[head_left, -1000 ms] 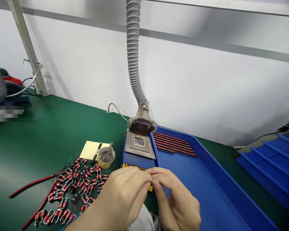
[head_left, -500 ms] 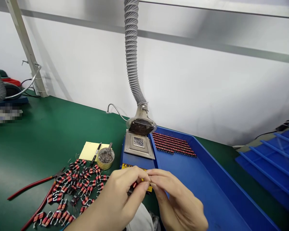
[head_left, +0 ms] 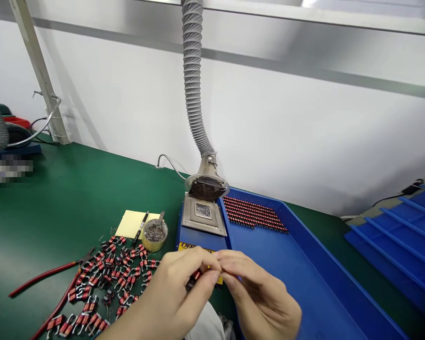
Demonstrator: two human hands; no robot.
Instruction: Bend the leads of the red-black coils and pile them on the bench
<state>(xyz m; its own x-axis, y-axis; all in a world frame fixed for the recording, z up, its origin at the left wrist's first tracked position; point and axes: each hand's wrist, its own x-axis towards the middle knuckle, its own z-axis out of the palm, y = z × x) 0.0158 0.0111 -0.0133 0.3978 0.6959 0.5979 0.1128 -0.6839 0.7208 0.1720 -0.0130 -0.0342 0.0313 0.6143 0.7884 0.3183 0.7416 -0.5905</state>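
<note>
The bare left hand [head_left: 180, 288] keeps thumb and fingers narrowly pinched around a small red-and-black part [head_left: 197, 274], mostly hidden, on the near side of the blue box-shaped machine with a square grey metal plate on top [head_left: 203, 240]. The bare right hand [head_left: 265, 295] has thumb and fingertips pressed together, meeting the left's fingertips; what lies between them is too small to tell. Left of the machine are a round tan tub of grey bits [head_left: 154, 242], a black pen [head_left: 140, 229] on yellow paper [head_left: 127, 224], a scattered pile of red-and-black parts with pale prongs [head_left: 118, 273] and red-handled metal pliers [head_left: 44, 277]. Right of the machine, a blue plastic tray [head_left: 279, 274] holds neat rows of red-and-black pieces [head_left: 253, 213]. Above the machine hangs a grey ribbed hose [head_left: 193, 80].
</note>
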